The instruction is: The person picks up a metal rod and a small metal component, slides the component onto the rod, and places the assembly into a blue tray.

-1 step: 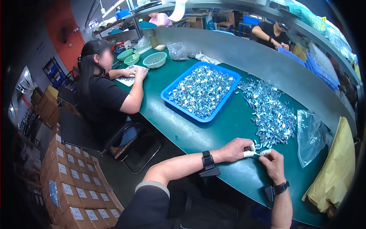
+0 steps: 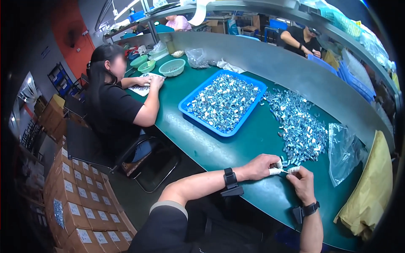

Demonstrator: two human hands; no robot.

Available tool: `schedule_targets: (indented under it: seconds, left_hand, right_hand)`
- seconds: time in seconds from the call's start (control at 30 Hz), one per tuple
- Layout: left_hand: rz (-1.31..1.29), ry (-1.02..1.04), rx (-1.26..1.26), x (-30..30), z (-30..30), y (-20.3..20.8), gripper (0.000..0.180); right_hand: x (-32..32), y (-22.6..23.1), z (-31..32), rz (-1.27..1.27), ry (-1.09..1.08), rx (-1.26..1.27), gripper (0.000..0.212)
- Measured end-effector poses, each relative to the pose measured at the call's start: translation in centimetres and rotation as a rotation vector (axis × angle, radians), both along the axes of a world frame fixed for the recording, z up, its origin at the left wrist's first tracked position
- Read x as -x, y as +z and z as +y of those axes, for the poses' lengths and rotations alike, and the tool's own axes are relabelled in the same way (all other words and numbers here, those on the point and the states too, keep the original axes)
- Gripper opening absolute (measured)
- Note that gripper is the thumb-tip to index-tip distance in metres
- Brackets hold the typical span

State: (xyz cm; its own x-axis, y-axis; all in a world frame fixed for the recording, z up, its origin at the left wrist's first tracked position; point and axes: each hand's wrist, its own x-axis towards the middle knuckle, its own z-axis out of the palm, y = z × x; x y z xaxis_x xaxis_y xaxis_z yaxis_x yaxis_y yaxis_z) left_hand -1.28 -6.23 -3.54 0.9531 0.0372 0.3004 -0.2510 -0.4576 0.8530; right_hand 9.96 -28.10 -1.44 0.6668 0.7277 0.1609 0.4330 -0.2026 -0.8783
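Over the green table (image 2: 249, 145), my left hand (image 2: 258, 168) and my right hand (image 2: 302, 182) meet with fingertips close together. White wrapping covers some thumb and finger ends on both. A thin pale stick-like piece (image 2: 284, 171) runs between the two pinches; the right fingertips grip it. The left thumb and finger are closed too, but what lies between them is too small to make out. Just beyond my hands spreads a loose pile of small shiny silver-blue metal pieces (image 2: 300, 128). Farther off stands a blue tray (image 2: 227, 134) heaped with similar pieces.
A clear plastic bag (image 2: 342, 158) and a yellowish sack (image 2: 366, 189) lie at the right. A metal partition (image 2: 253, 52) backs the table. At left a co-worker (image 2: 112, 97) sits with hands on a white sheet, near green bowls (image 2: 172, 67). Cartons (image 2: 80, 198) stand lower left.
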Motion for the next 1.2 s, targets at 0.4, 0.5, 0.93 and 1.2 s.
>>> schedule_targets:
  seconds: [0.4,0.5,0.93,1.2]
  left_hand:
    - [-0.169,-0.015,-0.119,0.3,-0.4,-0.2,0.017]
    - [-0.051,-0.015,-0.043,0.7,-0.5,0.1,0.015]
    - [-0.092,0.537,-0.331,1.3,11.5,5.1,0.013]
    - [-0.278,0.282,-0.750,-1.6,7.6,6.1,0.028]
  right_hand:
    - [0.8,-0.7,0.6,0.006,0.001,0.025,0.028]
    - [1.3,-0.5,0.4,0.015,-0.013,0.076,0.035]
    - [-2.6,-2.9,0.4,0.311,-0.214,-0.311,0.035]
    - [-2.3,-3.0,-0.1,0.333,-0.243,-0.278,0.033]
